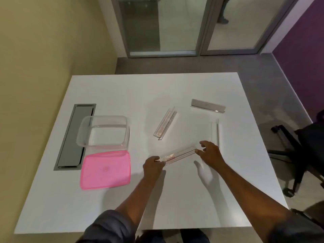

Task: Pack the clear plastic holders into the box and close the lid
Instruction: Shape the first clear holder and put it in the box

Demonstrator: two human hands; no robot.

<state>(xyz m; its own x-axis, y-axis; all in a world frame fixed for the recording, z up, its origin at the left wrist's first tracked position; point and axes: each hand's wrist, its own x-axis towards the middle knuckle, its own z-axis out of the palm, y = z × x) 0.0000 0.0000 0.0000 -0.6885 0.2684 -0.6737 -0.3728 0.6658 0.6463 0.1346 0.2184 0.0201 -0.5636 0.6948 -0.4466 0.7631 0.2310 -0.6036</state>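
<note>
A long clear plastic holder [178,154] with a red label is held just above the white table [122,92]. My left hand [152,166] grips its near-left end and my right hand [209,153] grips its far-right end. Three more clear holders lie on the table: one [165,125] slanted at the centre, one [214,131] upright just beyond my right hand, and one [207,106] at the far right. The clear box [103,131] stands open at the left, nothing inside. Its pink lid [105,169] lies flat in front of it.
A grey cable hatch [73,137] is set into the table left of the box. A black office chair [305,146] stands off the table's right edge. Glass doors [175,25] are beyond the far edge, with a person's legs [223,9] behind them.
</note>
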